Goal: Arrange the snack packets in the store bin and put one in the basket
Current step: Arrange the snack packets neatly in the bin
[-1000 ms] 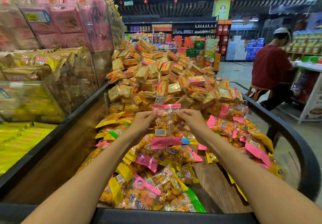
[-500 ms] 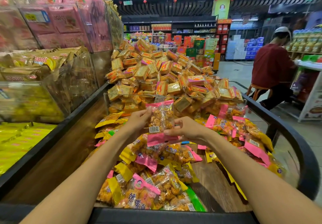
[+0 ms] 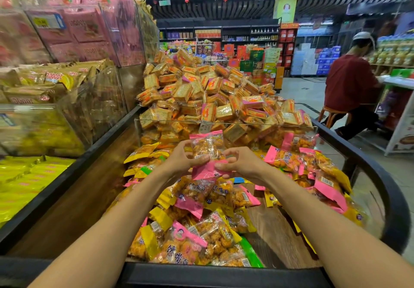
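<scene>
A clear snack packet with pink ends (image 3: 207, 151) is held upright above the store bin (image 3: 391, 200). My left hand (image 3: 182, 158) pinches its lower left side, thumb across the front. My right hand (image 3: 240, 164) pinches the pink bottom strip from the right. Below lie several loose packets with pink, yellow and green ends (image 3: 190, 238), heaped on the bin's wooden floor. No basket is in view.
Behind a clear divider (image 3: 224, 123) rises a tall heap of orange biscuit packs (image 3: 208, 92). Acrylic bins of pink and yellow packets (image 3: 67, 68) stand at left. A person in a red top (image 3: 349, 86) sits at right by shelves.
Both hands slid from the packet's top corners down to its lower part. The packet rose a little and now stands taller above my hands.
</scene>
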Action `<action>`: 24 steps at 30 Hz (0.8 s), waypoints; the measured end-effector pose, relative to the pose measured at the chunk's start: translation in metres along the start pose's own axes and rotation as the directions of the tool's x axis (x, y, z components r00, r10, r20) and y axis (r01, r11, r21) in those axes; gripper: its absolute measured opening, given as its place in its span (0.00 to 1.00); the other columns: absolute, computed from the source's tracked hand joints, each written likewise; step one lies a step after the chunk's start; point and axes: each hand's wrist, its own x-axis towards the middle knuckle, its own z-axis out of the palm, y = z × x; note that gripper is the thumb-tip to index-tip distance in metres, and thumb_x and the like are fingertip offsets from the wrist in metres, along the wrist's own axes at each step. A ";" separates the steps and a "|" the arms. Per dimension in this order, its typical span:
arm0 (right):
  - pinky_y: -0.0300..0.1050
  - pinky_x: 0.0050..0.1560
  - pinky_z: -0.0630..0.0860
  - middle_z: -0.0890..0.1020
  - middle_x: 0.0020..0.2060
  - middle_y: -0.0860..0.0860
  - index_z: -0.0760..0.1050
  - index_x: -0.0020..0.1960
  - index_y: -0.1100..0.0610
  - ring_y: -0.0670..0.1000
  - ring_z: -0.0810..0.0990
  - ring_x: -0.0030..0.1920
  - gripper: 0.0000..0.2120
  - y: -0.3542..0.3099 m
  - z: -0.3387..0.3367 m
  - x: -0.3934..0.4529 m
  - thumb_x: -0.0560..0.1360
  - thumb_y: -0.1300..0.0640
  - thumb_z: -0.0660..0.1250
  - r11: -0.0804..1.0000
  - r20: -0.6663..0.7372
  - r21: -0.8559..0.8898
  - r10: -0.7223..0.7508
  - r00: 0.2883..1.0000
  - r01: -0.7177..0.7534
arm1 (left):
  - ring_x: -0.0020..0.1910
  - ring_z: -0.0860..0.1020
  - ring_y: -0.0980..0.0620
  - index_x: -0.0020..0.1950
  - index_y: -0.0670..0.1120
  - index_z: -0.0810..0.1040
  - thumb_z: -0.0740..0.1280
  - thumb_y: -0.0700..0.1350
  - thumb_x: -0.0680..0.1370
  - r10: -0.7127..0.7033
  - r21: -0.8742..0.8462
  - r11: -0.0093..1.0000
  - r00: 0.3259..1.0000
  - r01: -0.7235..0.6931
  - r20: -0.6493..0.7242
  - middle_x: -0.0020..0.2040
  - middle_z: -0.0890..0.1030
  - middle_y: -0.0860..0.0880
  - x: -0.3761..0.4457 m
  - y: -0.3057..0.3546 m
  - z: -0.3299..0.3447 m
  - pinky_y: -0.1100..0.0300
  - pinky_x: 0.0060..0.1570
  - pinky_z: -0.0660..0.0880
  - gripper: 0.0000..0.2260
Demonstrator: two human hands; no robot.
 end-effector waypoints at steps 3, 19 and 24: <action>0.42 0.34 0.81 0.80 0.41 0.58 0.66 0.65 0.67 0.51 0.82 0.35 0.25 0.000 0.000 -0.002 0.71 0.67 0.71 0.996 -0.015 -0.087 0.002 1.000 -0.004 | 0.57 0.76 0.41 0.73 0.47 0.62 0.75 0.40 0.67 0.018 0.056 0.998 1.000 -0.017 -0.019 0.64 0.70 0.39 -0.001 -0.002 -0.001 0.48 0.48 0.79 0.37; 0.49 0.54 0.74 0.80 0.57 0.55 0.77 0.60 0.61 0.55 0.78 0.55 0.14 0.007 -0.051 -0.019 0.81 0.55 0.60 0.414 -0.024 -0.910 -0.040 0.999 -0.006 | 0.64 0.69 0.43 0.61 0.43 0.71 0.70 0.51 0.74 0.053 0.955 0.284 0.996 -0.080 0.067 0.66 0.70 0.42 -0.004 -0.051 -0.006 0.52 0.60 0.70 0.21; 0.47 0.52 0.76 0.81 0.53 0.52 0.77 0.58 0.58 0.52 0.80 0.51 0.11 0.019 -0.122 -0.045 0.81 0.56 0.60 0.223 -0.103 -0.971 -0.056 0.993 -0.088 | 0.66 0.65 0.42 0.54 0.40 0.74 0.66 0.44 0.76 0.023 0.977 0.207 0.998 -0.054 0.050 0.63 0.70 0.38 -0.001 -0.050 -0.001 0.53 0.59 0.66 0.10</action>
